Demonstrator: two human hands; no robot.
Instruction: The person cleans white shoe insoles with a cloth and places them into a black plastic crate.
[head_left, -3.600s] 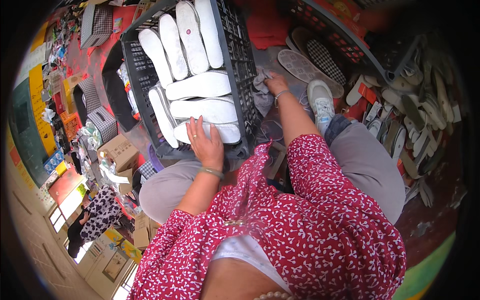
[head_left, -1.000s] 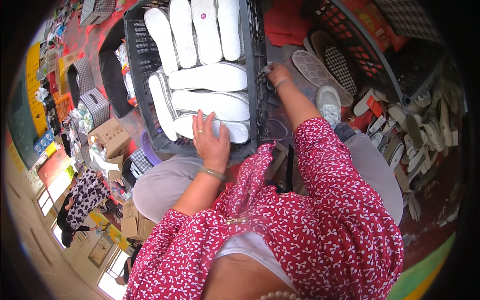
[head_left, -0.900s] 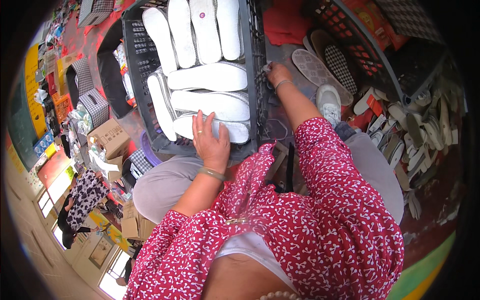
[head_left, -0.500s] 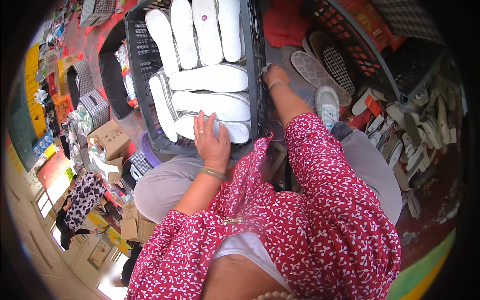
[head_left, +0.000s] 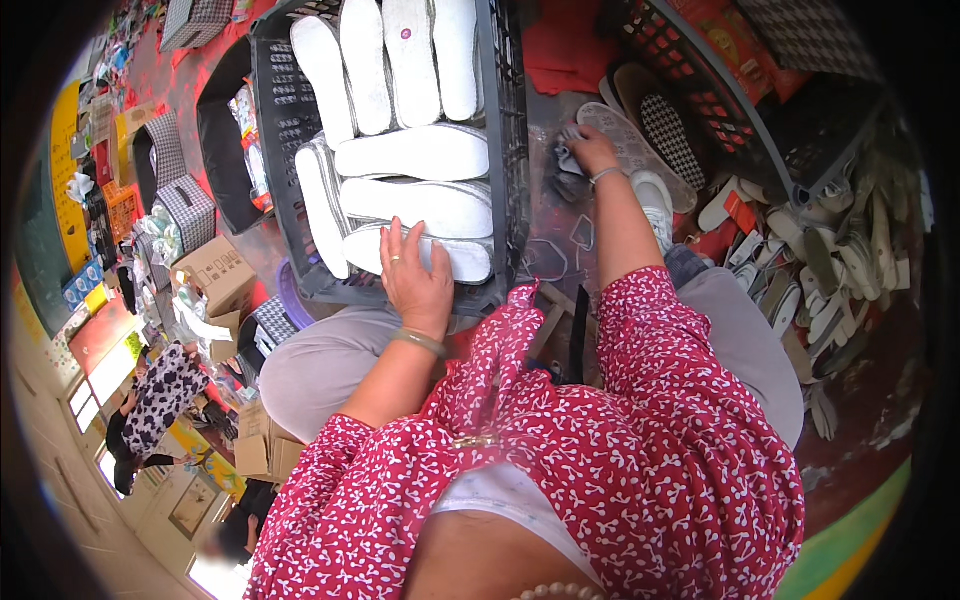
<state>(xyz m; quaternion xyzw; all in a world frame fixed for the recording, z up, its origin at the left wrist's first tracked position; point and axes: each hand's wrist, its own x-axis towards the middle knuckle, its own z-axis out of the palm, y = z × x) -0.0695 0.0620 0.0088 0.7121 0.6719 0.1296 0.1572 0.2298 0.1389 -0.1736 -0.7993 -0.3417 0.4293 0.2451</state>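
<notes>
A black plastic crate [head_left: 511, 120] in front of me holds several white insoles [head_left: 415, 152], some upright in rows and some lying crosswise in stacks. My left hand [head_left: 415, 285], with a ring and a bangle, lies with fingers spread on the nearest crosswise insole [head_left: 465, 262]. To the right of the crate, my right hand [head_left: 594, 153] has its fingers closed on a crumpled grey cloth [head_left: 570, 182], low over the floor. A large clear-rimmed patterned insole or sole [head_left: 618, 130] lies just beyond that hand.
At the right, a tilted black crate [head_left: 735, 90] stands by a heap of soles [head_left: 830, 270]. My white shoe [head_left: 652, 205] is beside my right arm. Cardboard boxes [head_left: 215, 275] and a black bin [head_left: 228, 150] stand on the left; another person [head_left: 160, 400] is farther off.
My right hand has moved right, away from the crate's side wall, and the grey cloth in it now shows more fully. My left hand stays on the insole.
</notes>
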